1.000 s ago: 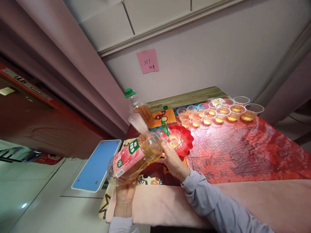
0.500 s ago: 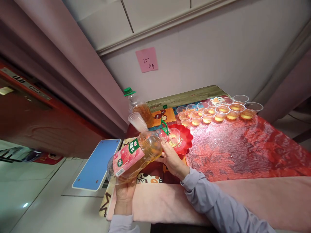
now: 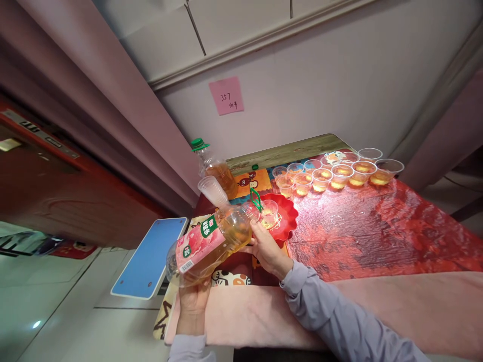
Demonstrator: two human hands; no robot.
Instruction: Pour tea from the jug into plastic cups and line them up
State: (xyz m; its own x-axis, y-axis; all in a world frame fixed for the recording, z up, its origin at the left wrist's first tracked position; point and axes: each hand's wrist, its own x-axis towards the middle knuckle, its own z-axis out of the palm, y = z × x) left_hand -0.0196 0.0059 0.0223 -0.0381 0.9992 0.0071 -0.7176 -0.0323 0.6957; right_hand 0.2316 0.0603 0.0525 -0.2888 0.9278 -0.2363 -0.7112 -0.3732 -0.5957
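A large clear juice bottle [image 3: 211,241] with a pink label and amber liquid lies tilted across both my hands, its neck toward the upper right. My left hand [image 3: 194,296] supports its underside near the base, fingers mostly hidden behind it. Around the neck end, my right hand [image 3: 267,249] grips from the near side. A green carrying loop [image 3: 255,199] hangs at the neck. Just past the mouth, a clear plastic cup [image 3: 269,211] stands in a red scalloped tray [image 3: 289,216]. Whether liquid is flowing into the cup I cannot tell.
Several clear cups [image 3: 341,177] with amber drink stand in rows at the back right. Behind the bottle are a stack of cups [image 3: 212,190] and a second, green-capped bottle [image 3: 219,171]. A loose green cap [image 3: 255,167] lies near the wall. A blue stool [image 3: 145,261] stands at left.
Hands and bottle keep nearly the same tilted pose over the tray. The whole view has shifted very slightly.
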